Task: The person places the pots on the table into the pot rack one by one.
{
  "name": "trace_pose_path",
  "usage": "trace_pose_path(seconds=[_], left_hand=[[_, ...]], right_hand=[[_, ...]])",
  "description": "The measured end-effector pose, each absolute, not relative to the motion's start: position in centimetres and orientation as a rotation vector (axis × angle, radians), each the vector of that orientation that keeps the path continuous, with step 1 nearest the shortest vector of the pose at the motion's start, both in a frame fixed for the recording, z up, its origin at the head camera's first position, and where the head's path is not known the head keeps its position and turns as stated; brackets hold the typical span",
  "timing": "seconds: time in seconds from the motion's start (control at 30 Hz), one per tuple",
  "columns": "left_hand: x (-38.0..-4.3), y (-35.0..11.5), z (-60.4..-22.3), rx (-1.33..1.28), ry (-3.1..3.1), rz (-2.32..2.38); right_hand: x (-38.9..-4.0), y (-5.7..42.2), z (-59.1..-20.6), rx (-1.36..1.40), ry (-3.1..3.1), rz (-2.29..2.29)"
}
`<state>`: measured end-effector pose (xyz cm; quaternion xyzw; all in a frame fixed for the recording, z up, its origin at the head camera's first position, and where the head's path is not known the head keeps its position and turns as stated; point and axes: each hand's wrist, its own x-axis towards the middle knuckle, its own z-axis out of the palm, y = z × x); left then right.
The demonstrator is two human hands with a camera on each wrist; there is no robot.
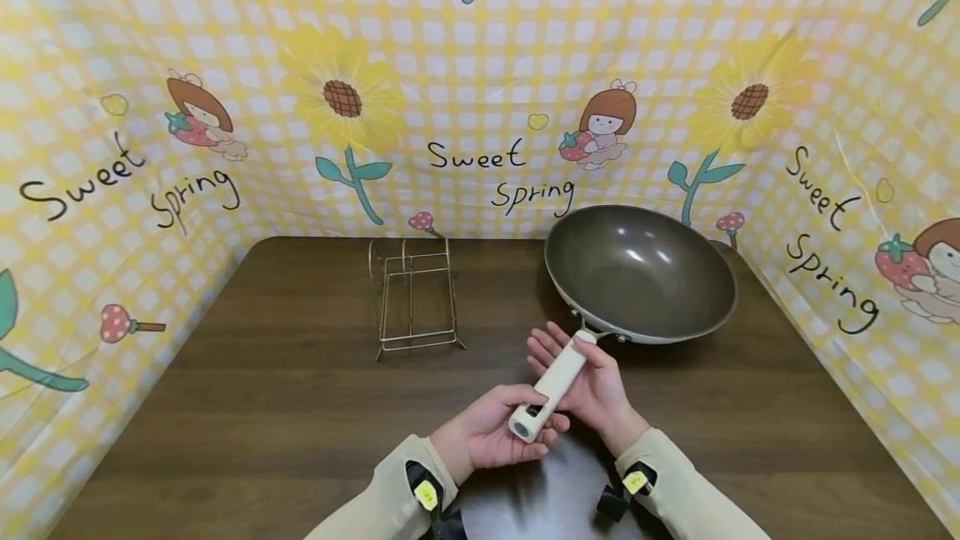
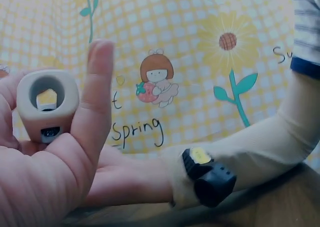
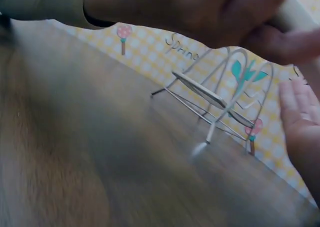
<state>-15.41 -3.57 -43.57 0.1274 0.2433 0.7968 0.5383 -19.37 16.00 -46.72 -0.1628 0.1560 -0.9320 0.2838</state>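
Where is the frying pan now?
In the head view, the frying pan is at the right, over the table, with the wire rack to its left and the left hand and right hand at its handle.

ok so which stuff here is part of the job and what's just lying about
In the job:
pan
handle, with left hand and right hand on it

Just about:
rack, untouched, though it may well get used
table
cloth

Pan (image 1: 637, 273) base hidden, sleeves (image 1: 375, 494) cropped (both)
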Motion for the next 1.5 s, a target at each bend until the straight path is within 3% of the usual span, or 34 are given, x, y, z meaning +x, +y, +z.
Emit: trace_pose_path(seconds=[0.67,1.5], left_hand=[[-14.3,-2.5,-42.6,0.224,0.308,1.902],[-13.1,-2.6,-46.0,0.410,0.116,1.840]], right_hand=[[-19.6,14.9,-47.7,-0.561,-0.077,-2.449],[-18.9,14.8,-47.6,-0.777,0.634,-2.473]])
